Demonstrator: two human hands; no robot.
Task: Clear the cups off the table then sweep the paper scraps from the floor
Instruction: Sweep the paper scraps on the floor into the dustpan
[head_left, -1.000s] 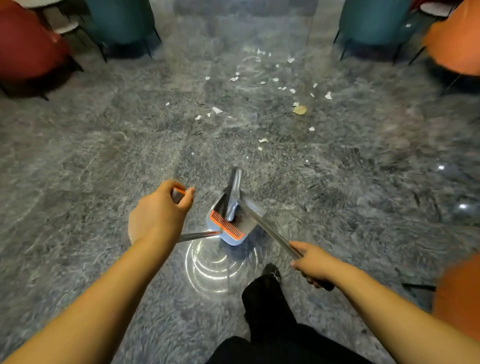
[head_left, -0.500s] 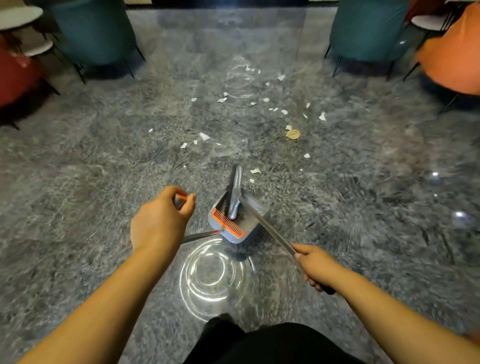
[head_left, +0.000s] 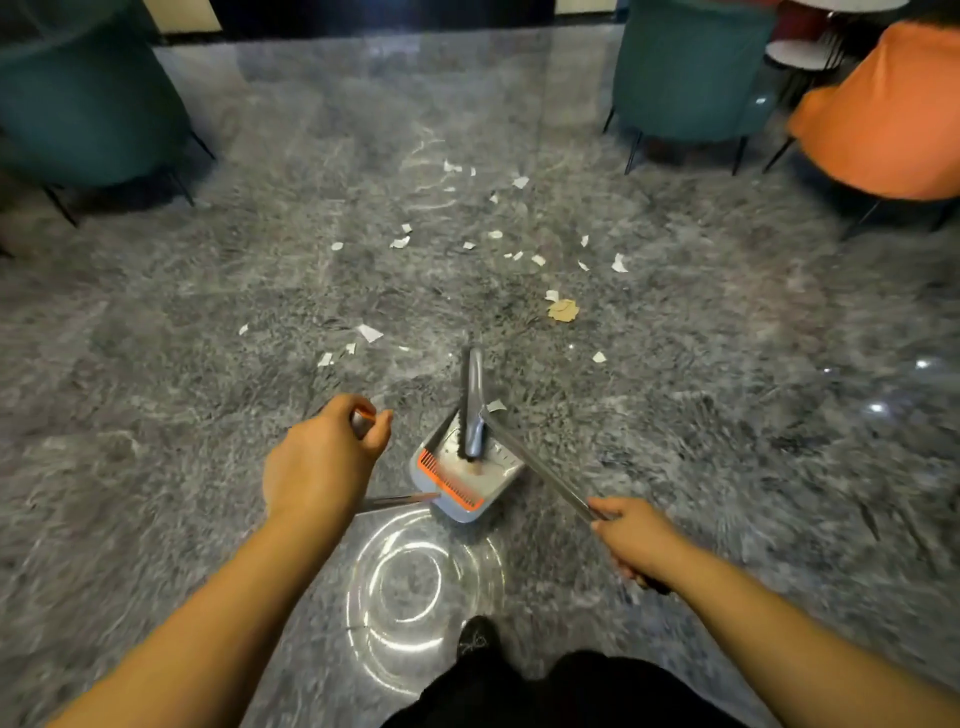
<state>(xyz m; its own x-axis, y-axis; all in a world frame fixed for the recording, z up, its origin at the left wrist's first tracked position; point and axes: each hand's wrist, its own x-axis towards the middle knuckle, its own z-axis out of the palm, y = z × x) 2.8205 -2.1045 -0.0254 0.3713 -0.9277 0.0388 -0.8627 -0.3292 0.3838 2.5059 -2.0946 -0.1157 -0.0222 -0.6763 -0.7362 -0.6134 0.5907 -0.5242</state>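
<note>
The left hand (head_left: 324, 462) curls round the top of the dustpan handle, thumb and fingers closed on its orange-tipped grip. The right hand (head_left: 631, 540) wraps round the broom handle (head_left: 540, 467), which slants up toward 11 o'clock to the broom head (head_left: 472, 410). The dustpan (head_left: 467, 478), grey with an orange comb along one edge, sits on the floor (head_left: 156, 389) between the two hands, at about 3 o'clock from the left hand and 10 o'clock from the right. The broom head stands upright at the mouth of the dustpan, its bristles touching the pan's tray; one white scrap lies just beside it at 2 o'clock.

The paper scraps (head_left: 400, 242) are scattered over the grey marbled floor at 12 o'clock from both hands, well apart from them, with a crumpled tan piece (head_left: 563, 310) among them at 1 o'clock from the broom head. Teal chairs (head_left: 691, 67) stand at the far left and right, and an orange chair (head_left: 883, 119) at 2 o'clock.
</note>
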